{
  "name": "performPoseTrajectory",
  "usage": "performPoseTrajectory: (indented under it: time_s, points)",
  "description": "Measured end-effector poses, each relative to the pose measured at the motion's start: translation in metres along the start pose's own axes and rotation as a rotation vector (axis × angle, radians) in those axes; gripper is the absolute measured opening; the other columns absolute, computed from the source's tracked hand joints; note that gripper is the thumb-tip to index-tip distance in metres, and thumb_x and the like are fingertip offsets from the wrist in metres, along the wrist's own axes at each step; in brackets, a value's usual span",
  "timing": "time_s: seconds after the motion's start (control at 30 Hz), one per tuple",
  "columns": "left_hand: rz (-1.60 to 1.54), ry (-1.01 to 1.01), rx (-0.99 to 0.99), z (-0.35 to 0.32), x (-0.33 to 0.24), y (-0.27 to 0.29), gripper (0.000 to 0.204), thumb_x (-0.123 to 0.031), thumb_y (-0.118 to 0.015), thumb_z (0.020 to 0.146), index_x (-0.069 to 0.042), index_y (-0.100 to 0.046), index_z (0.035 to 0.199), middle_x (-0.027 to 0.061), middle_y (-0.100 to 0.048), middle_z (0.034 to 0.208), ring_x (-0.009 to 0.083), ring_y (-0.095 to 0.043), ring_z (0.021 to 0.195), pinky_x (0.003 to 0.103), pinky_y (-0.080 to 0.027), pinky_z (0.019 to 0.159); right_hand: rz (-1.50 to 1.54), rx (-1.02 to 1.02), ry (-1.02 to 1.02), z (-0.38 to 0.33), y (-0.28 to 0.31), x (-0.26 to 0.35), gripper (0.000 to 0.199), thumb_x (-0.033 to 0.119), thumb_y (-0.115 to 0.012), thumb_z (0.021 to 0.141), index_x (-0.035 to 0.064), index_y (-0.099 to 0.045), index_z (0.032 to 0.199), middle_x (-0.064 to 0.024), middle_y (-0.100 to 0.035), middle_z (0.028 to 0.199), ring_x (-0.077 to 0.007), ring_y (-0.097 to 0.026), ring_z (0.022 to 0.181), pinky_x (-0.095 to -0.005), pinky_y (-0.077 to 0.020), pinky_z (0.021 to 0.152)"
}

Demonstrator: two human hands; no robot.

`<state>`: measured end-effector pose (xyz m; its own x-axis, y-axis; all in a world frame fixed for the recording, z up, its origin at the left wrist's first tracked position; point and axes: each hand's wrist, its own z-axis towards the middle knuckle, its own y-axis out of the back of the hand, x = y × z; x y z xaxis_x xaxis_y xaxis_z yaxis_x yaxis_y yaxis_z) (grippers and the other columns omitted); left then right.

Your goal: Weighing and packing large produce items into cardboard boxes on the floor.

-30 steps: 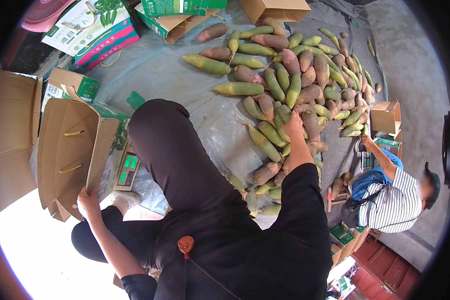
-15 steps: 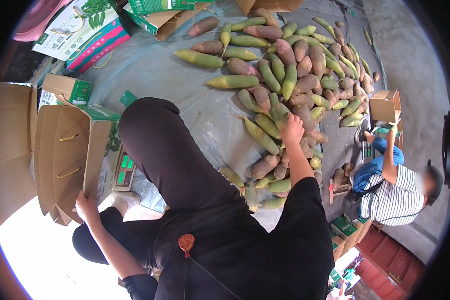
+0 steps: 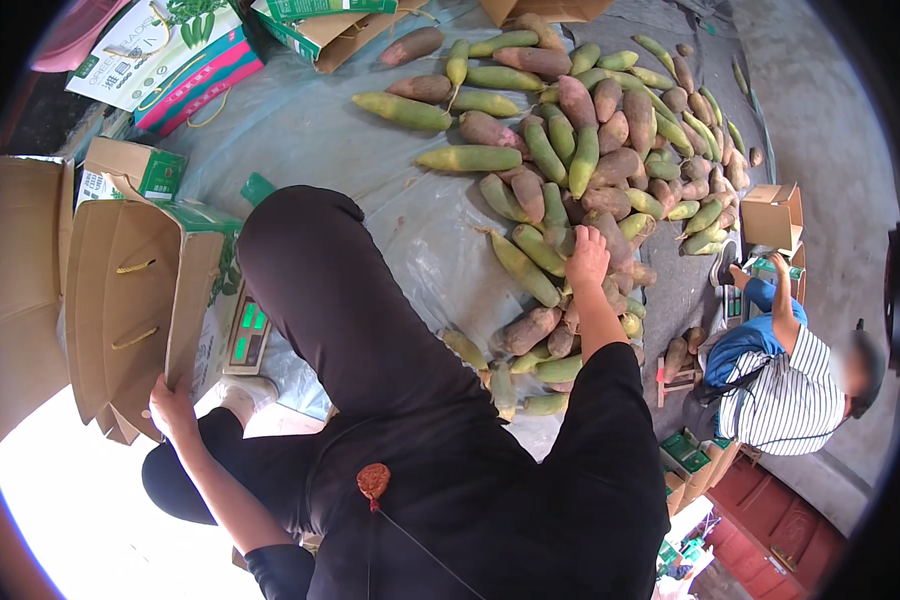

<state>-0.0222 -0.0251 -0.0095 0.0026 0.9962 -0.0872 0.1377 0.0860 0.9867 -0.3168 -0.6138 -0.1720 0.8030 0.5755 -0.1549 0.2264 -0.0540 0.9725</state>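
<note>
My left hand (image 3: 172,408) grips the lower edge of an open cardboard box (image 3: 135,285) with a green outside and yellow cord handles. The box stands tilted beside a scale (image 3: 248,333) with green lit displays. Across the sheet, my right hand (image 3: 587,260) reaches into a heap of green and reddish-brown radishes (image 3: 545,155). Its fingers curl over a green-brown radish (image 3: 560,240) at the near side of the heap, partly hidden by the hand. Several long green radishes (image 3: 523,268) lie just left of that hand.
A plastic sheet (image 3: 300,130) covers the floor under the heap. Printed cartons (image 3: 160,65) stand at the far left, with another open carton (image 3: 20,290) at the left edge. On the right, a person in a striped shirt (image 3: 785,395) sits beside a small carton (image 3: 773,215).
My right hand has shifted slightly down and the green-brown radish under it shows less. My left hand keeps its hold on the box. The other person's raised arm has lowered a little.
</note>
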Motion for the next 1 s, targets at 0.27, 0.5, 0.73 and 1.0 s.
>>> performPoseTrajectory:
  time_s: [0.27,0.5,0.73,1.0]
  points:
    - [-0.033,0.021,0.006,0.005,0.004,-0.008,0.022,-0.015,-0.060,0.074,-0.002,-0.063,0.092,0.0190,-0.064,0.081,0.0361,-0.062,0.078,0.040,-0.047,0.070,-0.076,0.068,0.066,-0.002,0.001,0.011,0.031,0.004,-0.054,0.077,0.0124,-0.048,0.107,-0.0048,-0.054,0.111,-0.0253,-0.050,0.107,-0.0411,-0.0426,0.082]
    - [0.152,0.077,-0.053,-0.009,0.015,-0.002,0.028,-0.020,-0.061,0.076,-0.009,-0.065,0.102,0.0163,-0.065,0.092,0.0350,-0.062,0.088,0.042,-0.049,0.077,0.065,0.019,0.095,0.003,-0.009,0.041,0.049,0.018,-0.072,0.066,0.0126,-0.047,0.108,-0.0097,-0.058,0.103,-0.0326,-0.055,0.101,-0.0470,-0.0457,0.078]
    - [0.081,0.071,0.017,-0.005,-0.013,0.001,0.018,-0.013,-0.060,0.075,-0.010,-0.066,0.091,0.0115,-0.066,0.088,0.0285,-0.063,0.088,0.040,-0.048,0.078,0.762,-0.215,0.399,0.039,0.072,0.112,0.062,0.006,-0.076,0.063,0.0026,-0.046,0.117,-0.0181,-0.058,0.104,-0.0360,-0.056,0.098,-0.0399,-0.0435,0.087]
    - [0.030,0.027,-0.051,-0.012,0.001,-0.003,0.017,-0.007,-0.057,0.074,-0.012,-0.068,0.086,0.0077,-0.066,0.083,0.0254,-0.063,0.084,0.039,-0.047,0.073,1.337,-0.035,0.995,-0.029,0.313,0.303,0.056,-0.001,-0.073,0.068,0.0003,-0.045,0.117,-0.0086,-0.057,0.106,-0.0182,-0.055,0.100,-0.0311,-0.0443,0.088]
